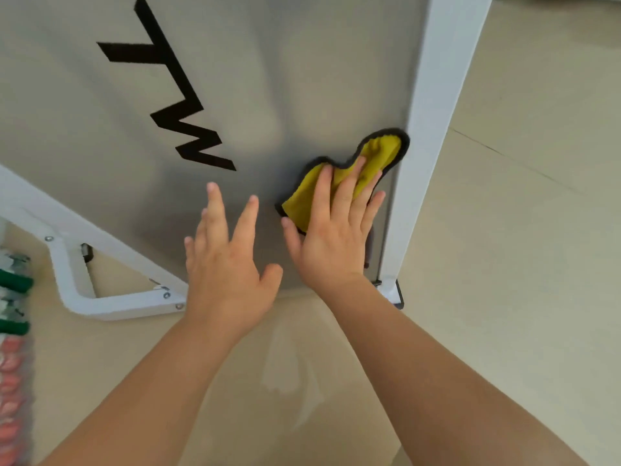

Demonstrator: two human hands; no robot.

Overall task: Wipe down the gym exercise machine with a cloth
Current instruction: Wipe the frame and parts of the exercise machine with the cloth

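Center-right of frame: R grip [331, 237] lies flat w/ fingers straight and a bit spread, pressing the cloth [379, 153] against the grey panel [268, 62]; nothing pinched or curled round it. Cloth is yellow w/ dark edging and sits under the fingers, not the palm. One lobe sticks out past the fingertips toward upper right and touches the white post [433, 129]; another part shows left of the index finger, down to the thumb. The heel of the grip is below the cloth, near the panel's bottom edge. L grip [225, 264] is just left of R, apart from it, fingers straight and spread wide, holding nothing; can't tell if it touches the panel. Black lettering [181, 105] runs across the panel's upper left. White bracket [77, 280] w/ bolts at lower left, beige floor [521, 230] to the right and below. Blurred green and red items [13, 331] at far left edge.
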